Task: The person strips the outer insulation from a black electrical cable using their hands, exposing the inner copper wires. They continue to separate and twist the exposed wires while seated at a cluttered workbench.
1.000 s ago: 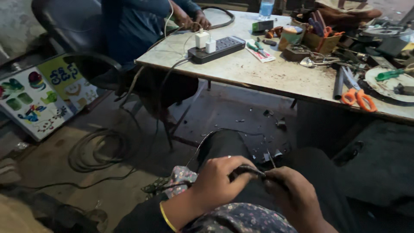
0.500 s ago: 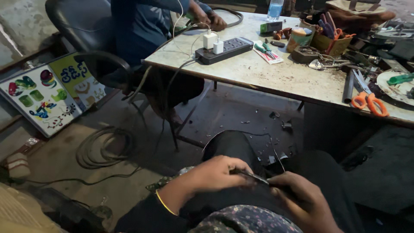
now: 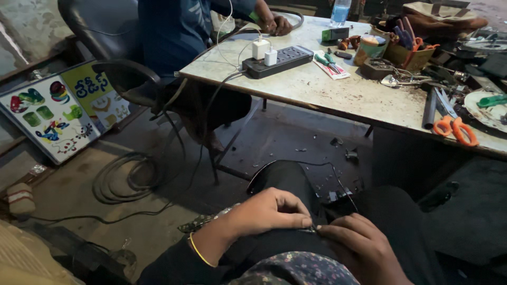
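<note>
1. A table [image 3: 338, 97] ahead bears a power strip [image 3: 278, 60], scissors [image 3: 453, 124] and tools; a seated person [image 3: 179, 31] works at its far end.
2. On the lap, left hand [image 3: 266, 214] and right hand [image 3: 364, 248] pinch a thin wire [image 3: 311, 230] between fingertips.
3. Since earlier the view has drifted left, and the hands have stayed together.
4. The wire's join is too small to read.

A colourful rectangular signboard [image 3: 58, 113] leans at left beside the chair [image 3: 105, 37].
</note>
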